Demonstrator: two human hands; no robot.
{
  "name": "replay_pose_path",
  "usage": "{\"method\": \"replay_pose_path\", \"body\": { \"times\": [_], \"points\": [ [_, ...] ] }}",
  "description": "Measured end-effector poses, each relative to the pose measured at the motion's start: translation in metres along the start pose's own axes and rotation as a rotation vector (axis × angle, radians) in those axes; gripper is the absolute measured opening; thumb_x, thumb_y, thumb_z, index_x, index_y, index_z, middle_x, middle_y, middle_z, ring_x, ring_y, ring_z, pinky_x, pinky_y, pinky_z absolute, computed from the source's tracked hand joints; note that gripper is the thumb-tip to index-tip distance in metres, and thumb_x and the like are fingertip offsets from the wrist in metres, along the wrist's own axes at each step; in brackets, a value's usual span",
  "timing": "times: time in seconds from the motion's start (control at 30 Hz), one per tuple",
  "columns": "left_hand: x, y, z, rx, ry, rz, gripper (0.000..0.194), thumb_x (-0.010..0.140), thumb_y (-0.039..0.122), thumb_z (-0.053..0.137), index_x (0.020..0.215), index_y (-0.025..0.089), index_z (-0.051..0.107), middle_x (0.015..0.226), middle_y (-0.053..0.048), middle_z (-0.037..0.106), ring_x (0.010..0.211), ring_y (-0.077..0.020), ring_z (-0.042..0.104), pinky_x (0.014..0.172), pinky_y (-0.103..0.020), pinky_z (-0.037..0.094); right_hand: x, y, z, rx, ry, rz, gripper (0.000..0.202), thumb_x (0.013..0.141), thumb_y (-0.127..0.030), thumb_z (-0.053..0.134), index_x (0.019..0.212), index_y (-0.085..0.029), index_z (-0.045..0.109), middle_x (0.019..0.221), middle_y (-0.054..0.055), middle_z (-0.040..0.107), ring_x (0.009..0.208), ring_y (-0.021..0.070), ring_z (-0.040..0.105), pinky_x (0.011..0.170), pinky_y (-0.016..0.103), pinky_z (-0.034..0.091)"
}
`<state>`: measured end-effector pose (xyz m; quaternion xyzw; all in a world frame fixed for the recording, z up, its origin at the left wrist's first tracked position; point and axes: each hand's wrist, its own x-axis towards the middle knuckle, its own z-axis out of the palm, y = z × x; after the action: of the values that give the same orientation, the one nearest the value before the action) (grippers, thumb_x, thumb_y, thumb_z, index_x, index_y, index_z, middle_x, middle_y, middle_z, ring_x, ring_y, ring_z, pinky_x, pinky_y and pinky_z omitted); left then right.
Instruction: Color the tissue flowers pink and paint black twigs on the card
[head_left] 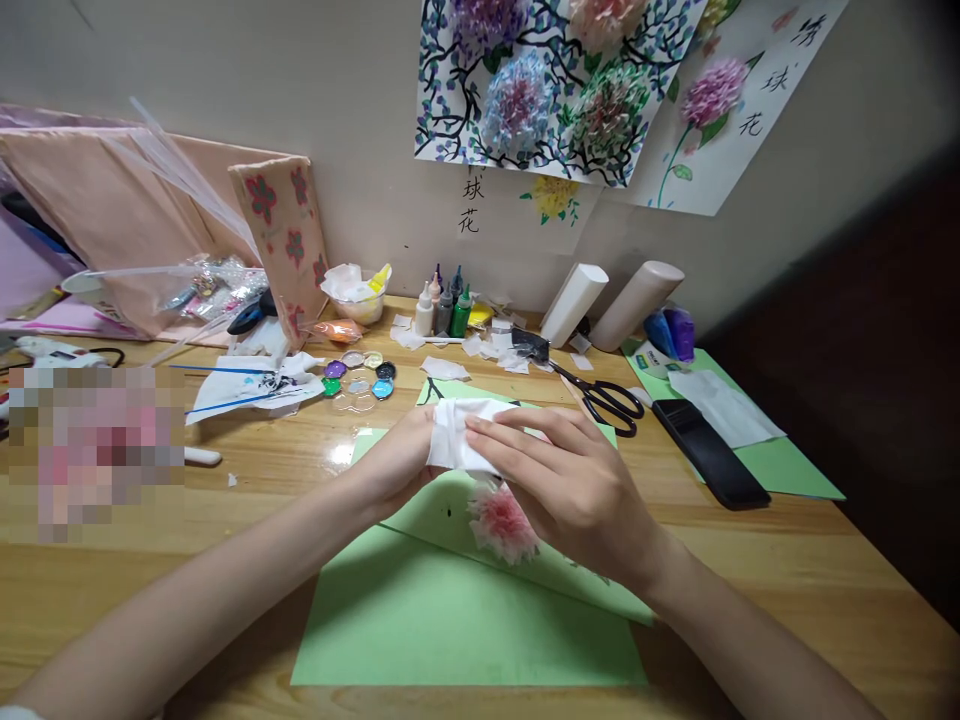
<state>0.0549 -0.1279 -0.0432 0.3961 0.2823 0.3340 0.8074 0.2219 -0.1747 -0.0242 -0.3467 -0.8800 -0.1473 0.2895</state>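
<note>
Fingers (pixel 517 452) of the right hand (pixel 589 485), head view, lie extended and close together against a folded white tissue (pixel 452 440), whose other side meets the left hand (pixel 405 455); left fingertips hidden behind it, thumbs obscured, so cannot tell whether either hand pinches. Tissue sits between both hands, above a green sheet (pixel 427 520) bearing a pink flower (pixel 501 525) partly covered by the right hand. Counter (pixel 817 560) also carries a paint palette (pixel 358 382), left rear, and black-handled scissors (pixel 616 402), right rear.
</note>
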Motion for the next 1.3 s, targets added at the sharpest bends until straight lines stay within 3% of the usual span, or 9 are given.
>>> {"method": "replay_pose_path", "body": {
  "times": [0.17, 0.27, 0.43, 0.6, 0.67, 0.8, 1.07, 1.17, 1.3],
  "points": [
    [0.004, 0.001, -0.005, -0.169, -0.005, -0.037, 0.037, 0.083, 0.042, 0.051, 0.094, 0.01, 0.067, 0.088, -0.01, 0.066, 0.081, -0.0168, 0.059, 0.073, -0.025, 0.047, 0.002, 0.001, -0.006, 0.052, -0.189, 0.073, 0.029, 0.086, -0.014, 0.049, 0.113, -0.014, 0.059, 0.118, 0.005, 0.063, 0.108, 0.0225, 0.054, 0.088, 0.039, 0.041],
    [0.003, 0.0, -0.006, -0.013, 0.01, 0.004, 0.028, 0.079, 0.035, 0.062, 0.095, 0.012, 0.067, 0.084, -0.005, 0.064, 0.075, -0.0126, 0.056, 0.07, -0.022, 0.045, 0.005, 0.004, -0.013, 0.225, -0.29, 0.097, 0.032, 0.09, -0.024, 0.044, 0.118, -0.013, 0.056, 0.119, 0.006, 0.062, 0.113, 0.0221, 0.051, 0.093, 0.038, 0.041],
    [0.0, -0.003, -0.003, 0.135, 0.091, 0.039, 0.025, 0.079, 0.034, 0.063, 0.096, 0.016, 0.066, 0.082, -0.002, 0.062, 0.072, -0.0102, 0.053, 0.068, -0.021, 0.042, 0.007, 0.015, -0.017, 0.432, -0.057, 0.449, 0.025, 0.091, -0.024, 0.043, 0.11, -0.021, 0.059, 0.111, 0.004, 0.064, 0.104, 0.0167, 0.056, 0.09, 0.033, 0.045],
    [-0.001, -0.004, -0.001, 0.27, 0.07, 0.11, 0.027, 0.082, 0.038, 0.057, 0.099, 0.018, 0.065, 0.088, -0.003, 0.064, 0.082, -0.0137, 0.055, 0.074, -0.024, 0.041, 0.005, 0.02, -0.009, 0.621, -0.168, 0.675, 0.019, 0.081, -0.03, 0.058, 0.098, -0.022, 0.06, 0.093, 0.002, 0.065, 0.081, 0.0149, 0.061, 0.064, 0.025, 0.049],
    [-0.002, -0.004, -0.001, 0.328, 0.075, 0.127, 0.027, 0.081, 0.036, 0.059, 0.1, 0.018, 0.063, 0.089, -0.003, 0.064, 0.079, -0.0129, 0.055, 0.071, -0.023, 0.041, 0.005, 0.018, -0.007, 0.643, -0.121, 0.701, 0.011, 0.081, -0.025, 0.057, 0.09, -0.02, 0.06, 0.083, 0.001, 0.065, 0.074, 0.013, 0.06, 0.061, 0.024, 0.047],
    [-0.005, 0.0, 0.0, 0.467, 0.118, 0.176, 0.031, 0.076, 0.034, 0.065, 0.101, 0.017, 0.06, 0.093, -0.004, 0.064, 0.081, -0.0147, 0.057, 0.069, -0.024, 0.044, 0.005, 0.017, -0.006, 0.506, 0.01, 0.612, 0.006, 0.077, -0.014, 0.057, 0.08, -0.019, 0.059, 0.074, -0.001, 0.06, 0.068, 0.0121, 0.056, 0.061, 0.024, 0.044],
    [-0.009, 0.012, 0.001, 0.511, 0.114, 0.203, 0.026, 0.08, 0.037, 0.059, 0.092, 0.016, 0.068, 0.078, -0.003, 0.065, 0.072, -0.0138, 0.057, 0.067, -0.024, 0.044, 0.0, 0.018, 0.0, 0.011, 0.239, 0.042, 0.02, 0.079, -0.007, 0.054, 0.089, -0.021, 0.062, 0.072, 0.003, 0.06, 0.067, 0.0142, 0.054, 0.059, 0.027, 0.044],
    [-0.009, 0.018, -0.002, 0.372, 0.111, 0.153, 0.022, 0.076, 0.032, 0.064, 0.089, 0.015, 0.068, 0.08, -0.004, 0.066, 0.074, -0.0139, 0.058, 0.07, -0.023, 0.045, -0.001, 0.017, -0.002, -0.058, 0.197, -0.083, 0.026, 0.079, -0.005, 0.052, 0.098, -0.02, 0.06, 0.074, 0.003, 0.06, 0.07, 0.0145, 0.055, 0.061, 0.026, 0.045],
    [-0.012, 0.025, -0.003, 0.357, 0.058, 0.159, 0.025, 0.078, 0.034, 0.063, 0.092, 0.015, 0.069, 0.085, -0.005, 0.067, 0.079, -0.0153, 0.059, 0.073, -0.024, 0.046, 0.001, 0.015, -0.013, 0.052, 0.021, -0.017, 0.03, 0.077, -0.004, 0.05, 0.102, -0.017, 0.058, 0.089, 0.007, 0.06, 0.077, 0.016, 0.056, 0.063, 0.028, 0.047]
  ]
}}
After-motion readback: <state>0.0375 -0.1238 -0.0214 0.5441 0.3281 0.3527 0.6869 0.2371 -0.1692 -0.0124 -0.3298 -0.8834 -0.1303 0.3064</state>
